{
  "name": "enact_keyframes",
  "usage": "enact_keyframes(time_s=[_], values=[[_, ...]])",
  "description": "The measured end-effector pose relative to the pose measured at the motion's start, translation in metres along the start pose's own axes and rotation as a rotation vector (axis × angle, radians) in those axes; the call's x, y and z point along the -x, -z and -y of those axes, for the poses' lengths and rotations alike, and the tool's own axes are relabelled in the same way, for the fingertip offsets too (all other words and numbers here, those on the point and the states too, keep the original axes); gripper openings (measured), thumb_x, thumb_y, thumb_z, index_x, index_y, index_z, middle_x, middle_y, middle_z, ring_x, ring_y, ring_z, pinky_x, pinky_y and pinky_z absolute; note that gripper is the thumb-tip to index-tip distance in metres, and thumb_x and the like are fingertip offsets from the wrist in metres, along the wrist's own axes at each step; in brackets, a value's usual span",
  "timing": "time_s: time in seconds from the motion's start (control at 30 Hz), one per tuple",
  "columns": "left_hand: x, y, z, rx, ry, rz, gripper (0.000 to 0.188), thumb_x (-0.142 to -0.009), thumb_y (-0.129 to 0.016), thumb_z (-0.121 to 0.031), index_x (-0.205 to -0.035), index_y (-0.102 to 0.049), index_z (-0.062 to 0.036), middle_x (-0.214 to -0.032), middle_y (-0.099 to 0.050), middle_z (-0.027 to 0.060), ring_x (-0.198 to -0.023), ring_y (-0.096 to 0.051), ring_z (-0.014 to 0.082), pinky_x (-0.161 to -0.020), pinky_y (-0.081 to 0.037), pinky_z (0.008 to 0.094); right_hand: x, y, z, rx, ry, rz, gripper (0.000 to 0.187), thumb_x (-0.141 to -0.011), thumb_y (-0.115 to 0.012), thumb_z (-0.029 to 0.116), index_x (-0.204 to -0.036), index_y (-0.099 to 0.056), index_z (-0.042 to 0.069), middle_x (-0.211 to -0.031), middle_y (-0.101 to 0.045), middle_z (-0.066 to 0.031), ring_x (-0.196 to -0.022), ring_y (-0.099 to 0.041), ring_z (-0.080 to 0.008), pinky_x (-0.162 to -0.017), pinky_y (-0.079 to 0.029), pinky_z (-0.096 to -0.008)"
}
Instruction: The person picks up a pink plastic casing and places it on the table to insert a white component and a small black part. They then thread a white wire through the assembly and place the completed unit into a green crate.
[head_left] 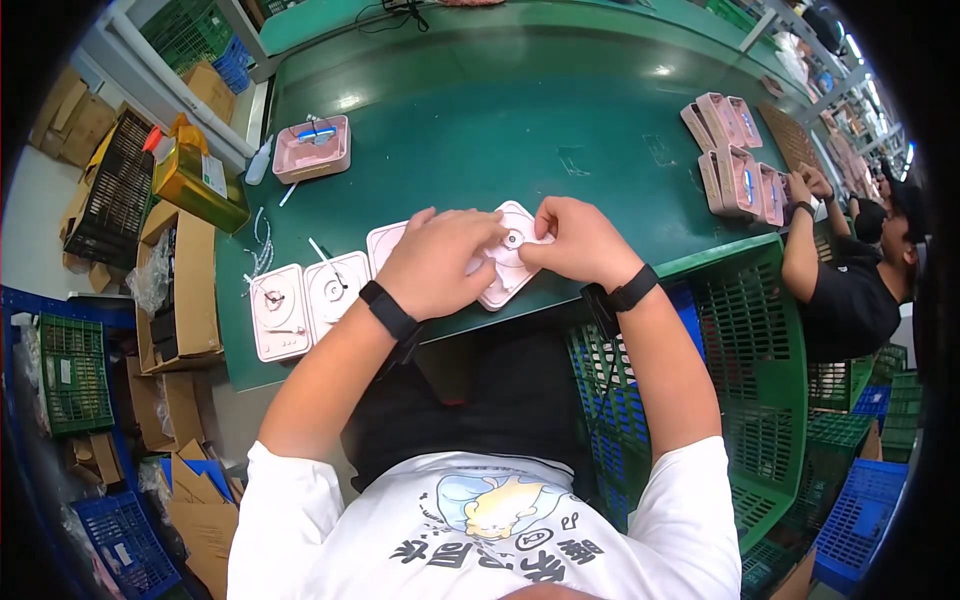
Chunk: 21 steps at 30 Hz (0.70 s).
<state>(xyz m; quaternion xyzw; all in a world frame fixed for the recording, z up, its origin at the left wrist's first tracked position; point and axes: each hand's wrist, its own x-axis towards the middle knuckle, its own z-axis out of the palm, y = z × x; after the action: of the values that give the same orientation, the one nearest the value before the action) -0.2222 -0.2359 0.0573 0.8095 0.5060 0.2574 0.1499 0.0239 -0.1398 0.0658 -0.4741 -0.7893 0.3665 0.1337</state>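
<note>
Both hands, left hand (437, 262) and right hand (577, 243), pinch closed on a pink square housing (508, 262) lying flat, turned diamond-wise, one corner pointing away from the person.

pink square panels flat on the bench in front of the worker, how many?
4: two left of the left hand, one partly under it, one under both hands; more may be hidden.

At your ten o'clock sits a pink tray (312, 148) beside a yellow oil bottle (197, 178). At two o'clock, pink cases (735, 155) stand stacked before a co-worker (850, 285). A green crate (760, 370) is at four o'clock.
</note>
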Motion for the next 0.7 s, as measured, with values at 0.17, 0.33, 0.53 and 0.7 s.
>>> enact_keyframes(time_s=[0.17, 0.33, 0.53, 0.7], values=[[-0.018, -0.017, -0.018, -0.007, 0.010, -0.095, 0.014, -0.092, -0.076, -0.013, -0.104, -0.081, -0.0103, -0.112, -0.079, 0.0075, -0.112, -0.075, 0.0327, -0.097, -0.058, 0.0489, -0.001, 0.007, -0.005, 0.059, 0.002, 0.136, 0.041, -0.084, -0.086, 0.039, -0.084, -0.069, 0.002, -0.083, -0.074, -0.0194, -0.079, -0.072, -0.0332, -0.072, -0.058, -0.0456], [-0.024, -0.020, -0.026, -0.075, 0.075, -0.044, 0.006, -0.090, -0.075, -0.008, -0.093, -0.079, -0.0070, -0.103, -0.079, 0.0102, -0.105, -0.076, 0.0323, -0.098, -0.063, 0.0460, -0.004, 0.001, -0.005, -0.007, -0.002, 0.139, 0.041, -0.100, -0.068, 0.037, -0.091, -0.073, -0.003, -0.089, -0.076, -0.0253, -0.086, -0.074, -0.0396, -0.077, -0.058, -0.0482], [-0.022, -0.023, -0.017, 0.018, -0.076, -0.105, 0.005, -0.090, -0.072, -0.002, -0.089, -0.077, -0.0027, -0.095, -0.078, 0.0138, -0.101, -0.076, 0.0357, -0.116, -0.061, 0.0471, -0.002, 0.000, -0.009, -0.064, -0.005, 0.128, 0.046, -0.107, -0.056, 0.035, -0.103, -0.076, -0.007, -0.098, -0.078, -0.0292, -0.093, -0.075, -0.0464, -0.085, -0.058, -0.0507], [-0.023, -0.022, -0.017, -0.010, -0.104, -0.090, 0.004, -0.085, -0.077, -0.003, -0.088, -0.076, -0.0009, -0.097, -0.081, 0.0135, -0.095, -0.078, 0.0371, -0.116, -0.062, 0.0493, -0.003, -0.003, -0.012, -0.054, 0.004, 0.128, 0.045, -0.107, -0.057, 0.035, -0.103, -0.076, -0.006, -0.098, -0.078, -0.0291, -0.093, -0.075, -0.0454, -0.085, -0.059, -0.0511]])
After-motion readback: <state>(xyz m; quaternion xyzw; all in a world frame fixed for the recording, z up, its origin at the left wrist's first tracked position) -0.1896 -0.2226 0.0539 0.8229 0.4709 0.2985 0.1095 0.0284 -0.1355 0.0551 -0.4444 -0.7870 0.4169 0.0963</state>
